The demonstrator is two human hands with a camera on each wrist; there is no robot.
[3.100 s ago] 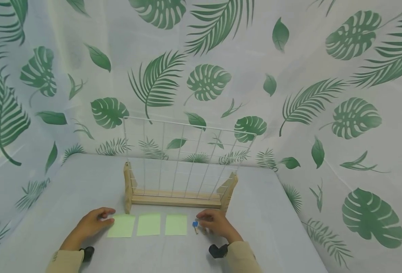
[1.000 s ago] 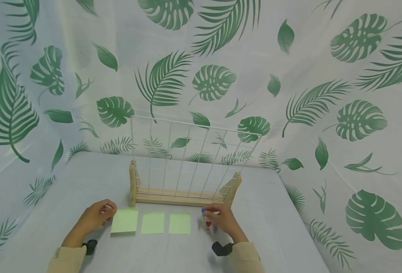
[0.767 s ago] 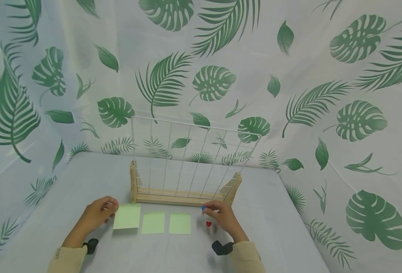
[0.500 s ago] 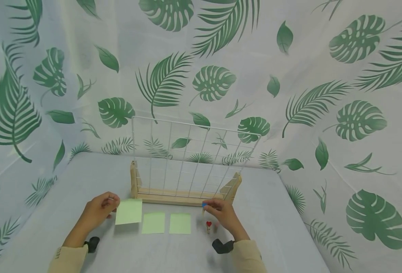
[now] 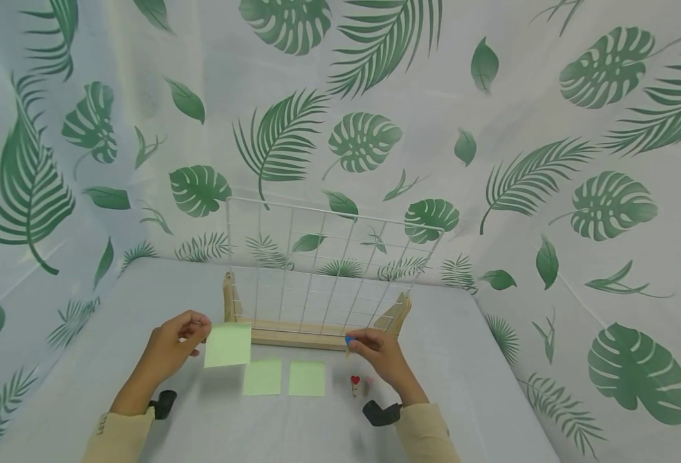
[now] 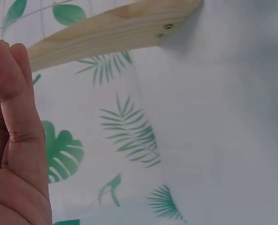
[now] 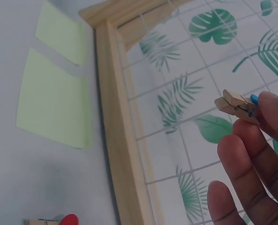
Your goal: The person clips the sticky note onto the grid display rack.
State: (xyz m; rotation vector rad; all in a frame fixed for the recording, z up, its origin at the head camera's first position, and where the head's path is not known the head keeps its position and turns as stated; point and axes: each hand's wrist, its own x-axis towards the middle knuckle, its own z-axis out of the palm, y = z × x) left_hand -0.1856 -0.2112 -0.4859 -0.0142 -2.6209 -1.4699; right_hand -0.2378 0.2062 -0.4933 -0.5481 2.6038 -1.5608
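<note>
In the head view my left hand (image 5: 172, 344) pinches a pale green sticky note (image 5: 227, 345) by its upper left corner, raised over the table with its shadow below. My right hand (image 5: 379, 355) pinches a small wooden clothespin (image 7: 237, 105) with a blue heart, and its jaws point away from the fingers in the right wrist view. Two more green notes (image 5: 262, 377) lie flat in a row between the hands. Below the right hand rests a clothespin with a red heart (image 5: 355, 381), beside one with a pink top (image 5: 368, 382).
Behind the notes stands a white wire grid (image 5: 328, 270) leaning back in a wooden base (image 5: 299, 338) with upright side pieces. Leaf-patterned fabric (image 5: 363, 141) surrounds the white table (image 5: 294, 431) at the back and sides.
My left hand has lifted the leftmost note off the table, up and toward the grid. My right hand has picked up the blue-heart clothespin and raised it toward the base.
</note>
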